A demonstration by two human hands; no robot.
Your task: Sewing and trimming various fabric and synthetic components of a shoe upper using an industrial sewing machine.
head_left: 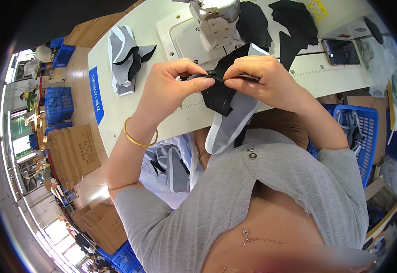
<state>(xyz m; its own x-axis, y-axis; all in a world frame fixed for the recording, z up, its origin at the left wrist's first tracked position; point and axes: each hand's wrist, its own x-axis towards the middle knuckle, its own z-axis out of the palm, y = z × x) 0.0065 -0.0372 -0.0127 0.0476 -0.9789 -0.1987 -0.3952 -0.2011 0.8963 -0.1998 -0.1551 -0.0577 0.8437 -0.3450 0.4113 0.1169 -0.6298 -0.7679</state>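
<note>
Both my hands pinch the edge of a black and grey fabric piece, just in front of the sewing machine. My left hand grips the black edge between thumb and fingers, with a gold bangle on that wrist. Close beside it, my right hand pinches the same edge, fingertips nearly meeting the left ones. Below my hands the piece hangs over the table's edge toward my lap, its grey part trimmed in white. What lies inside the folded edge is hidden by my fingers.
Grey and black fabric pieces lie on the white table at left. Black cut pieces and a phone lie at right. A white bag of pieces sits below, a blue basket at right. Cardboard boxes stand left.
</note>
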